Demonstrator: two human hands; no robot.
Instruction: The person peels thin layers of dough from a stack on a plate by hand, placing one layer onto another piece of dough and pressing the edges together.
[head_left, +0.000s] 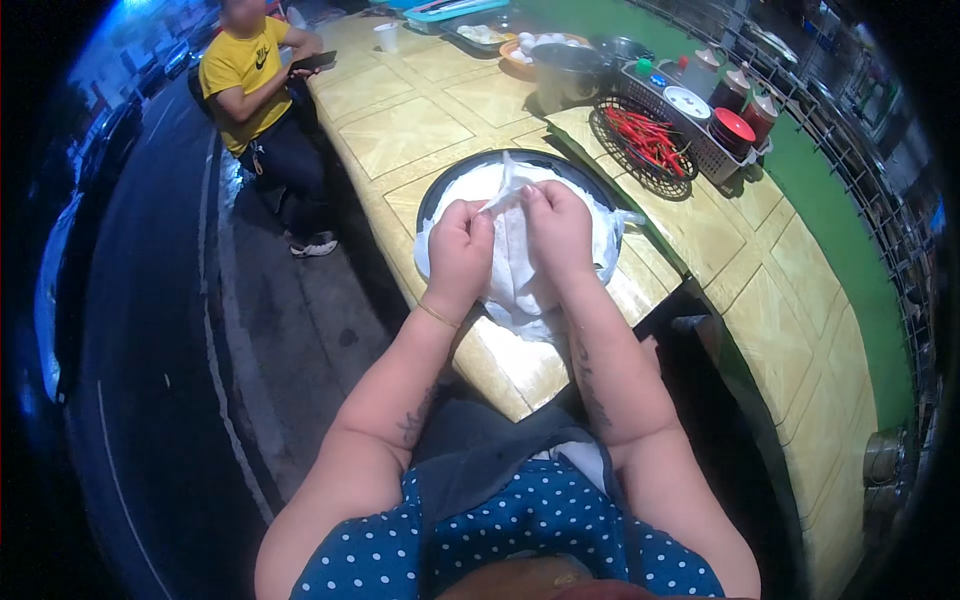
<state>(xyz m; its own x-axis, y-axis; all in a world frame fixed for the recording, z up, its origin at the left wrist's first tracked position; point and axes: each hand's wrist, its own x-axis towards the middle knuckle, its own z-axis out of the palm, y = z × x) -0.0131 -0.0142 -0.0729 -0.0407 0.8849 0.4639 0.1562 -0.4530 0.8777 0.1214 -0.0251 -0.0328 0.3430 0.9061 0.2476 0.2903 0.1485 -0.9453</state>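
Observation:
My left hand and my right hand pinch a thin, limp white sheet between thumbs and fingers. One corner of it sticks up beyond my fingertips, and the rest hangs down between my wrists. Whether it is a food wrapper or cloth, I cannot tell. Both hands are above a dark round tray. White material fills much of the tray, partly hidden by my hands. Crumpled translucent plastic spills over the tray's near edge.
Right of the tray are a black basket of red chillies and a grey caddy with sauce bottles. Beyond stand a metal pot, a bowl of eggs and a white cup. A seated person is left of the yellow tiled counter.

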